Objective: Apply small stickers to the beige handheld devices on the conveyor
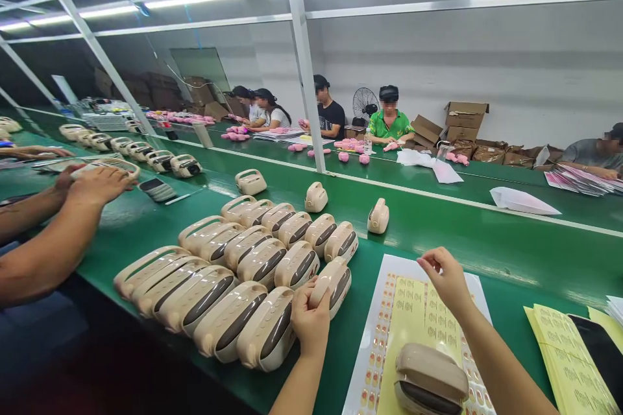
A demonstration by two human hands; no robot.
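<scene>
My left hand (pixel 310 318) is closed round the handle of a beige device (pixel 341 288) at the right end of the rows of similar beige devices (pixel 256 321). My right hand (pixel 445 275) is raised above the yellow label sheet (pixel 411 311), thumb and forefinger pinched together; anything between them is too small to make out. The yellow sheet lies on a white sheet of small stickers (pixel 384 285). Another beige device (pixel 431 379) with a dark front panel rests on these sheets near the bottom edge.
At the left, a co-worker's hands (pixel 100 181) hold a beige device. More label sheets (pixel 567 356) and a dark phone-like object (pixel 601 350) lie at the right. Single devices (pixel 378 216) stand behind the rows. People sit at the far table with pink items.
</scene>
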